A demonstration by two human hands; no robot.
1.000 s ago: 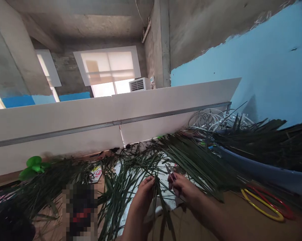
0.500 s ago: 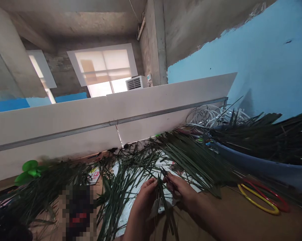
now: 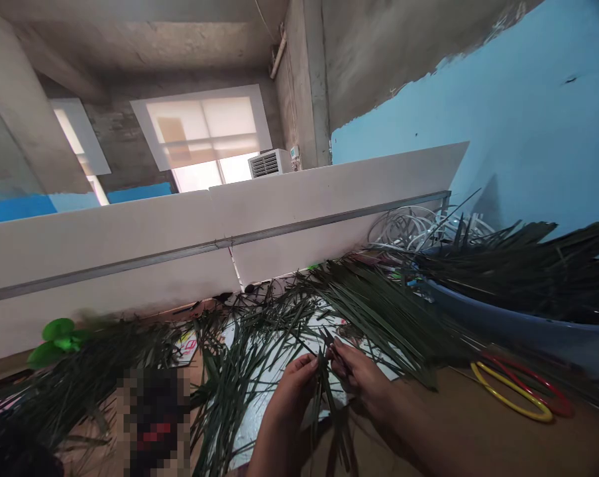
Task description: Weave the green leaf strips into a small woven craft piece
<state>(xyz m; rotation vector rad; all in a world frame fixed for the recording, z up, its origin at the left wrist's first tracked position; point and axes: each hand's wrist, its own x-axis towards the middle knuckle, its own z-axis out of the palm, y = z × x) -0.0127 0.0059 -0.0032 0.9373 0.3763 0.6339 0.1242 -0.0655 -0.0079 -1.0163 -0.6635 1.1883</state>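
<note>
Narrow leaf strips (image 3: 335, 424), dark green, hang from the left hand (image 3: 295, 377), over the near part of a white sheet (image 3: 254, 417); thumb and fingers pinch them near their upper ends. Just beside it, the right hand (image 3: 353, 370) has its fingers curled around a small pointed tool (image 3: 326, 336), tips close to the strips. I can't make out the tool's handle.

Off beyond the sheet's right edge stands a blue tub (image 3: 498, 318), heaped with dark leaves (image 3: 538, 275) that poke up over its rim. Between tub and hands a thick sheaf of long leaves (image 3: 379, 308) overlaps the sheet's right side. Loose cut leaves (image 3: 230, 391) cover its left side and far edge. Near the tub lie a yellow loop (image 3: 511, 395) and a red loop (image 3: 548, 387), overlapping. White coiled strapping (image 3: 403, 225) sits behind the tub, against a pale partition (image 3: 299, 245) that closes off the far side.
</note>
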